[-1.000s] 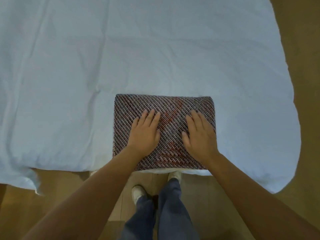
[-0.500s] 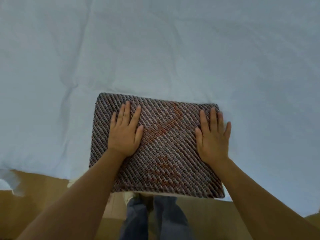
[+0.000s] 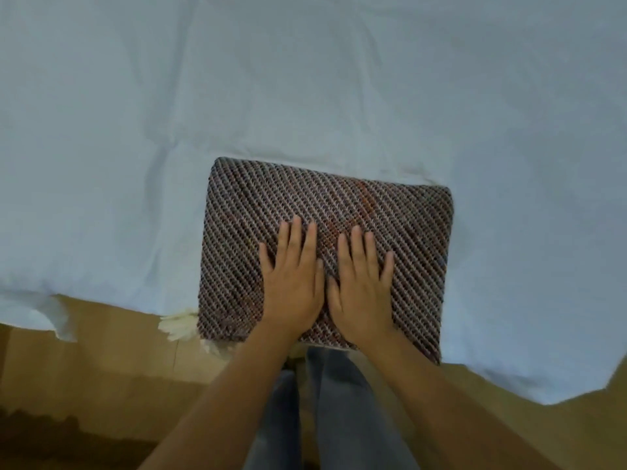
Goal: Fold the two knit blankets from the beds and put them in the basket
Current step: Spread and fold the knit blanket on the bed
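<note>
Knit blanket [image 3: 390, 212], folded into 1 compact rectangle, is seen lying on the white sheet [image 3: 305, 79] at the near edge of the bed, with its near border reaching that edge. Diagonal dark and pale stripes are shown across it, with faint orange marks near the middle. The left hand [image 3: 291, 283] and the right hand [image 3: 363, 286] are laid flat on its near half, side by side with the thumbs close together. All fingers are kept straight and slightly spread, and nothing is gripped; the palms are pressed onto the knit. Below the bed edge, a wooden floor [image 3: 101, 368] and grey trousers [image 3: 339, 401] are visible.
</note>
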### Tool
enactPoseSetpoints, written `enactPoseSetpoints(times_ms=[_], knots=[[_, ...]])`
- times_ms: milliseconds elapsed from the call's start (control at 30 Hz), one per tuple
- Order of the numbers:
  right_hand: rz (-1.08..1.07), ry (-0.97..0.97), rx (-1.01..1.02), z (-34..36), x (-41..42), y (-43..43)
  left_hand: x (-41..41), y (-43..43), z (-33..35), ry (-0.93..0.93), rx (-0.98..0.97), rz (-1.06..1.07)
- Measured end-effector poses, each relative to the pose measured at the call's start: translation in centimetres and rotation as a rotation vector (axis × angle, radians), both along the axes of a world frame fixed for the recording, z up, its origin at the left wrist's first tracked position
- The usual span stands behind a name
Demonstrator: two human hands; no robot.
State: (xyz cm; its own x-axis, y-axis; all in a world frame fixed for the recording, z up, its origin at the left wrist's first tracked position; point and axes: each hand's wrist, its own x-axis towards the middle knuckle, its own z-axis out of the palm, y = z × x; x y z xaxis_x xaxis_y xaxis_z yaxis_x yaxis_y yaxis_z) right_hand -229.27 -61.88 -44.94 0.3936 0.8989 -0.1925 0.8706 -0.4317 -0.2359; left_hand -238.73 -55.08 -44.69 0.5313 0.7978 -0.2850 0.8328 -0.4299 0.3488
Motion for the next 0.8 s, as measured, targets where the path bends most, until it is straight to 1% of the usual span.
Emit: enactPoseSetpoints(times_ms=[67, 133, 233, 300, 367, 433, 500, 533, 567, 600, 667, 733, 800], knots=[[0.050, -0.053, -0.040, -0.5, -1.6, -1.3, -2.6, -1.2, -0.9, 0.035, 0.004, 0.015], [0.057, -0.099, -0.084, -1.4, -1.4, -3.0, -5.5, -1.0, -2.0, 0.031, -0.007, 0.054], [-0.009, -0.146, -0.098, -2.1, 0.5, -5.3, -7.7, 0.6, -3.0, 0.014, -0.011, 0.016], [-0.103, -0.141, -0.123, -1.9, 0.9, -5.4, -8.0, 1.7, -3.1, -0.015, 0.002, 0.021], [-0.297, -0.052, -0.107, -1.4, 0.4, -4.7, -8.4, 2.5, -2.9, -0.055, 0.021, 0.073], [-0.587, 0.098, 0.051, -0.9, 0.4, -3.7, -9.0, 3.6, -2.4, -0.110, -0.005, 0.171], [-0.874, 0.353, 0.291, 0.1, 2.0, -3.2, -9.5, 5.2, -1.8, -0.245, -0.144, 0.307], [-0.984, 0.485, 0.358, 0.5, 3.1, -3.1, -9.7, 6.1, -1.5, -0.319, -0.231, 0.360], [-1.051, 0.593, 0.353, 1.0, 4.0, -3.3, -9.7, 6.8, -1.2, -0.365, -0.299, 0.388], [-1.068, 0.656, 0.299, 1.5, 4.7, -3.4, -9.7, 7.4, -0.9, -0.387, -0.354, 0.396], [-1.050, 0.699, 0.204, 2.2, 5.1, -3.6, -9.3, 8.1, -0.3, -0.416, -0.453, 0.416], [-1.078, 0.712, 0.216, 2.8, 4.8, -3.4, -9.0, 8.5, 0.2, -0.424, -0.547, 0.477], [-1.084, 0.676, 0.278, 3.8, 4.2, -3.3, -8.7, 8.7, 1.0, -0.433, -0.634, 0.568]])
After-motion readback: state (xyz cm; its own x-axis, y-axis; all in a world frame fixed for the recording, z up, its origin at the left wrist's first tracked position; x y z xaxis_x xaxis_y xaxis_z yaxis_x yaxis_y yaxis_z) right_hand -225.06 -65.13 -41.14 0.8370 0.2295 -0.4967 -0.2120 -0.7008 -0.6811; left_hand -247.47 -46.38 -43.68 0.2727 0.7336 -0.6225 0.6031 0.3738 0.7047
